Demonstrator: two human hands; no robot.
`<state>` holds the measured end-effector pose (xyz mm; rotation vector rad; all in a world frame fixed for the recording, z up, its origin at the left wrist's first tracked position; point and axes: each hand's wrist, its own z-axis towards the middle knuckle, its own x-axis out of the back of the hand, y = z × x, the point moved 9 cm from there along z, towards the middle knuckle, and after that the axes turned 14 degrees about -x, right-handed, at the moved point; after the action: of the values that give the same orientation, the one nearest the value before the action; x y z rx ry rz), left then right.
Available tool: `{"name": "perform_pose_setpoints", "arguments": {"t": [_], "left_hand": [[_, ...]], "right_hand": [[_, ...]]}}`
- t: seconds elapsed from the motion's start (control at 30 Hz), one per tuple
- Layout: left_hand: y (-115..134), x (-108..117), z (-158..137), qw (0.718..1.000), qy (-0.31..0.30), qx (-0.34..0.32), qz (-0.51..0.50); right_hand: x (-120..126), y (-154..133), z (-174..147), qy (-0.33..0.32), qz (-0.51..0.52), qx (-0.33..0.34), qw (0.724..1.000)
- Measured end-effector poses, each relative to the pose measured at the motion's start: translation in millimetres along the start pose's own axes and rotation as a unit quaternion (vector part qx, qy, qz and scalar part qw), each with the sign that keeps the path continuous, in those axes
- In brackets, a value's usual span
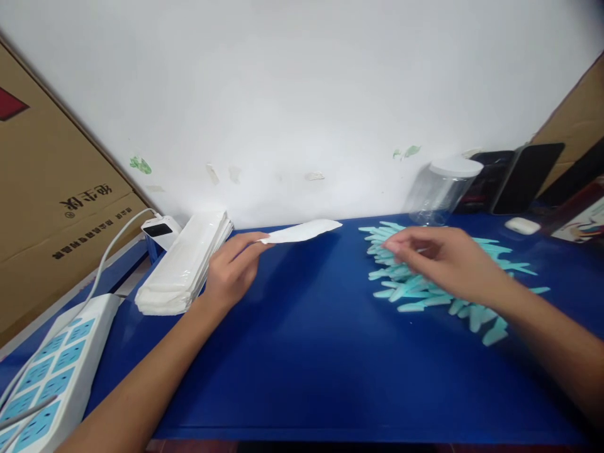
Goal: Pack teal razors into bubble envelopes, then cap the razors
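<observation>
Pinched by one end between thumb and fingers, a flat white packaging bag [304, 231] is in my left hand [236, 264], held up above the blue table and seen nearly edge-on. Just left of that hand lies a stack of similar white bags [184, 261] with a shiny film on top. My right hand [438, 258] hovers over a spread pile of small teal plastic pieces [396, 290], shaped like eyebrow razors. Its thumb and forefinger are together; whether anything small is between them I cannot make out.
A clear jar with a white lid [443, 189] stands behind the pile. Dark phones [526, 179] lean at the back right, near a white earbud case [522, 226]. Left are a power strip [61, 371], a white device with a cable [161, 231] and a cardboard box [56, 189].
</observation>
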<state>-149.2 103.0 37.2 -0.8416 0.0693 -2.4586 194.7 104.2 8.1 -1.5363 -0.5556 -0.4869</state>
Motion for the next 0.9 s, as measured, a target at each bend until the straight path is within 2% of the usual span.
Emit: {"name": "perform_pose_setpoints", "arguments": {"t": [0.03,0.07,0.1,0.13,0.2,0.27,0.37,0.43,0.5,0.53,0.57,0.6,0.67,0.73,0.77,0.8,0.83,0.9], "left_hand": [[14.7,3.9,6.6,0.999,0.03,-0.01,-0.012],[27.3,7.7,11.8,0.998,0.061,-0.01,-0.034],[39.9,11.3,16.3,0.995,0.086,-0.016,-0.055],[53.8,11.3,20.9,0.993,0.086,-0.034,-0.075],[82.0,8.5,27.7,0.988,0.06,-0.089,-0.111],[102.1,6.4,30.4,0.981,0.042,-0.122,-0.145],[115.2,1.3,31.3,0.97,0.045,-0.125,-0.203],[105.0,-3.4,30.4,0.963,0.081,-0.058,-0.25],[75.4,-11.4,22.3,0.941,0.138,0.093,-0.295],[56.8,-17.8,12.8,0.916,0.165,0.196,-0.31],[39.9,-26.0,-0.2,0.878,0.182,0.305,-0.321],[28.0,-36.2,-14.2,0.828,0.185,0.407,-0.338],[24.1,-61.5,-35.4,0.699,0.156,0.556,-0.421],[44.5,-84.4,-35.5,0.563,0.102,0.603,-0.556],[57.3,-89.7,-29.4,0.508,0.084,0.595,-0.617],[67.0,-90.9,-23.1,0.471,0.08,0.582,-0.658],[72.5,-89.6,-18.6,0.453,0.088,0.572,-0.678],[71.9,-84.8,-16.9,0.453,0.125,0.575,-0.67]], "right_hand": [[-18.9,0.1,-4.3,-0.075,0.065,-0.039,0.994],[-43.1,-1.4,-11.6,-0.17,0.132,-0.08,0.973],[-64.2,-4.3,-19.9,-0.243,0.208,-0.12,0.94],[-83.0,-8.3,-27.9,-0.299,0.277,-0.154,0.9],[-110.6,-15.4,-38.5,-0.356,0.373,-0.195,0.834],[-125.9,-16.0,-40.5,-0.353,0.414,-0.211,0.812],[-131.5,-6.0,-37.1,-0.297,0.422,-0.232,0.825],[-129.3,-1.3,-36.2,-0.268,0.428,-0.244,0.828],[-125.5,-0.7,-36.3,-0.26,0.443,-0.252,0.821],[-123.9,-1.3,-36.6,-0.262,0.452,-0.255,0.814],[-122.4,-1.9,-36.9,-0.267,0.461,-0.26,0.806],[-121.0,-2.5,-37.4,-0.273,0.469,-0.264,0.798],[-119.6,-5.2,-39.6,-0.293,0.48,-0.264,0.784],[-120.9,-9.2,-44.6,-0.324,0.478,-0.258,0.775],[-122.9,-10.5,-48.4,-0.341,0.47,-0.259,0.772],[-125.6,-11.0,-52.7,-0.357,0.46,-0.266,0.769],[-128.0,-10.8,-56.3,-0.367,0.45,-0.274,0.767],[-130.6,-10.1,-59.0,-0.374,0.442,-0.282,0.765]]}}
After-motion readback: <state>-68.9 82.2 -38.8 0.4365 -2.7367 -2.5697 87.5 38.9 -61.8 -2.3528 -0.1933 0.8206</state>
